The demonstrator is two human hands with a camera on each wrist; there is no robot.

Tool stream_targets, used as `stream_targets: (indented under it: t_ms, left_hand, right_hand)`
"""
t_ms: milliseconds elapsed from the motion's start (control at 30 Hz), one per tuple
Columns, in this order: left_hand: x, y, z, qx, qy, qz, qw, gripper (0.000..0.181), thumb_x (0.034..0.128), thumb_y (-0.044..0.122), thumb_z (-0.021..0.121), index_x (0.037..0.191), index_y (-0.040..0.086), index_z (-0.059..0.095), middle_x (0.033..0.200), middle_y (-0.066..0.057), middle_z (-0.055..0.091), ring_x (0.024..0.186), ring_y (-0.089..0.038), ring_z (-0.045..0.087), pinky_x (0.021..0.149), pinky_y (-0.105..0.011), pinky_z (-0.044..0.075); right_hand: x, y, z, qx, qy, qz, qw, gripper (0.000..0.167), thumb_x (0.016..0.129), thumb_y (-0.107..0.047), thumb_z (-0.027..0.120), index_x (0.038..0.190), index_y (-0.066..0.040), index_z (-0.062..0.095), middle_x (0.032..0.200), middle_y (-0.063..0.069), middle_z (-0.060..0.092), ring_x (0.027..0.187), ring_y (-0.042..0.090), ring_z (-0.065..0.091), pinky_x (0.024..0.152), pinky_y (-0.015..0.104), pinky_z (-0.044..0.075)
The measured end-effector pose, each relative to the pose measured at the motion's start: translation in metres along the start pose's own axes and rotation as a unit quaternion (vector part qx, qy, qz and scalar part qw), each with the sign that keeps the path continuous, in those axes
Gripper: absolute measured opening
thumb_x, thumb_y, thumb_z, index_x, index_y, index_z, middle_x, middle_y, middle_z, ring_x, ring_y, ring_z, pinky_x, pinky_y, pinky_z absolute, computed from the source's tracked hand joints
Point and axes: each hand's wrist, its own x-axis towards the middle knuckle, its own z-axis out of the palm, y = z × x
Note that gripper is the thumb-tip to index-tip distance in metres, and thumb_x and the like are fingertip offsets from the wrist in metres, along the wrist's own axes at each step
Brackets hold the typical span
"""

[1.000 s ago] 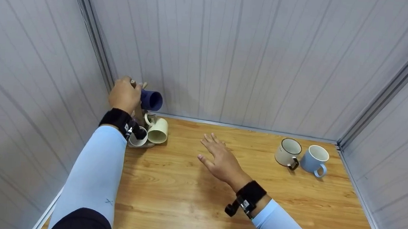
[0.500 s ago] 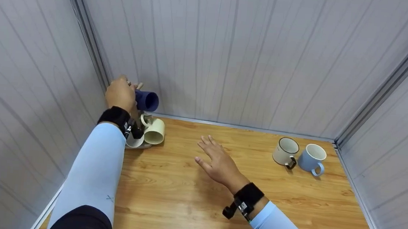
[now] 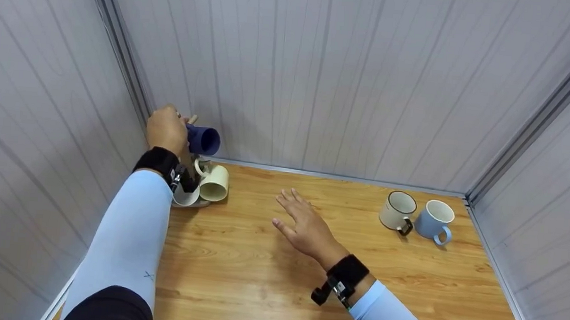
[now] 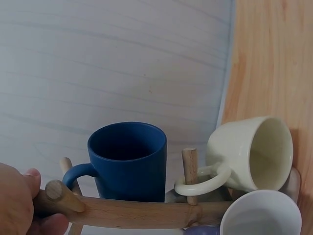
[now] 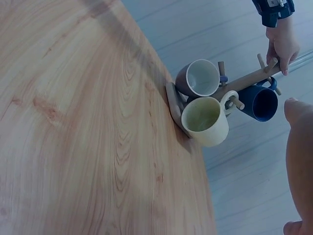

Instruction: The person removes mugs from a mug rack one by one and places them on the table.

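My left hand grips the top of a wooden mug tree in the back left corner, thumb and fingers around the post end. A dark blue mug hangs by its handle on an upper peg, beside that hand. Lower down, a cream mug hangs on another peg. Close to it sits a purplish mug with a white inside, partly hidden by the wrist camera in the head view. My right hand hovers over the table with fingers spread, holding nothing.
On the right of the wooden table stand an off-white mug with a dark rim and a light blue mug, both upright. Pale panel walls enclose the table at the back and both sides; the mug tree stands near the left corner.
The head view has shifted slightly, so everything appears a little further left. My left hand keeps its grip on the mug tree, and my right hand stays spread above the table.
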Motion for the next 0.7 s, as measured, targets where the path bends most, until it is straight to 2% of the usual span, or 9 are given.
stream_targets:
  t_ms: [233,433,567,700]
  left_hand:
    - [0.002,0.001,-0.003,0.009,-0.02,0.019,0.9996,0.025,0.1148,0.011,0.065,0.118,-0.012,0.075,0.119,-0.036,0.079,0.112,-0.056,0.077,0.098,-0.065,0.064]
    - [0.001,-0.005,-0.004,0.018,-0.025,0.039,0.9988,0.021,0.1128,0.002,0.059,0.116,-0.013,0.074,0.122,-0.035,0.08,0.113,-0.058,0.076,0.1,-0.068,0.062]
    - [0.0,-0.006,-0.006,0.031,-0.033,0.045,0.998,0.017,0.1095,0.001,0.061,0.113,-0.011,0.073,0.124,-0.034,0.08,0.114,-0.058,0.076,0.1,-0.069,0.062]
    - [0.001,-0.002,-0.01,0.037,-0.051,0.049,0.9968,0.017,0.1067,0.0,0.063,0.116,-0.012,0.072,0.127,-0.034,0.08,0.117,-0.058,0.076,0.101,-0.069,0.062]
  right_hand:
    - [0.002,0.001,-0.002,-0.001,0.006,0.002,1.0,0.069,0.119,-0.053,0.054,0.175,-0.014,0.045,0.186,0.008,0.036,0.177,0.034,0.024,0.141,0.064,0.027]
    - [0.005,0.0,-0.002,0.003,-0.005,0.005,1.0,0.069,0.119,-0.054,0.052,0.177,-0.016,0.042,0.187,0.007,0.034,0.178,0.032,0.022,0.143,0.063,0.024]
    - [0.006,-0.001,-0.002,0.006,-0.009,0.006,0.9999,0.068,0.119,-0.052,0.054,0.177,-0.018,0.041,0.187,0.007,0.034,0.178,0.032,0.022,0.144,0.062,0.021]
    - [0.007,-0.002,-0.003,0.006,-0.01,0.003,0.9999,0.069,0.119,-0.052,0.053,0.177,-0.017,0.041,0.187,0.007,0.033,0.178,0.032,0.022,0.144,0.061,0.021]
